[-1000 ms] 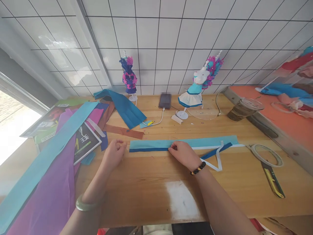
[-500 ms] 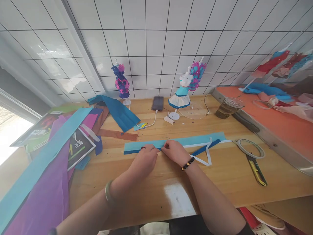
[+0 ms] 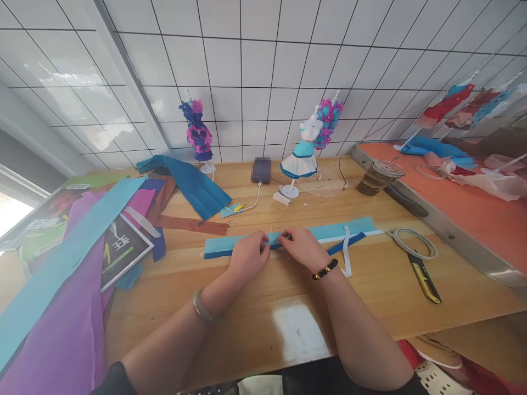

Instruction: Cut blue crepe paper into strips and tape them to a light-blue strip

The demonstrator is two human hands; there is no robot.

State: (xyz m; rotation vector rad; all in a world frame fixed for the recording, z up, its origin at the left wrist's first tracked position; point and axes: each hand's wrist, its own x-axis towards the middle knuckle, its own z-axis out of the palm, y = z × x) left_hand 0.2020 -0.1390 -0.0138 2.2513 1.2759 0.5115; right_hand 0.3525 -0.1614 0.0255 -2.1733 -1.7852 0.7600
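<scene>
A long light blue strip (image 3: 349,226) lies across the table, with a dark blue strip (image 3: 218,254) along the left part of its near edge. Over that edge is my left hand (image 3: 250,253), fingers curled and pinched at the dark blue strip. Just to the right, my right hand (image 3: 302,247) pinches the same dark blue strip between thumb and forefinger; its fingertips partly hide the contact. White tape (image 3: 373,233) runs along the near edge on the right. The dark blue strip's free end (image 3: 354,240) and a loose white tape backing (image 3: 346,255) trail beyond my right hand.
A tape roll (image 3: 415,244) and a yellow-black utility knife (image 3: 426,280) lie at right, near a lidded cup (image 3: 379,178). Small dressed figures, one in a white-and-blue dress (image 3: 302,156), stand behind. Purple sheets (image 3: 78,307) and a booklet (image 3: 127,249) fill the left side.
My hands have moved slightly apart along the strip, the right one to the right, and both are turned differently. The loose white backing has shifted. The whole view has moved a little.
</scene>
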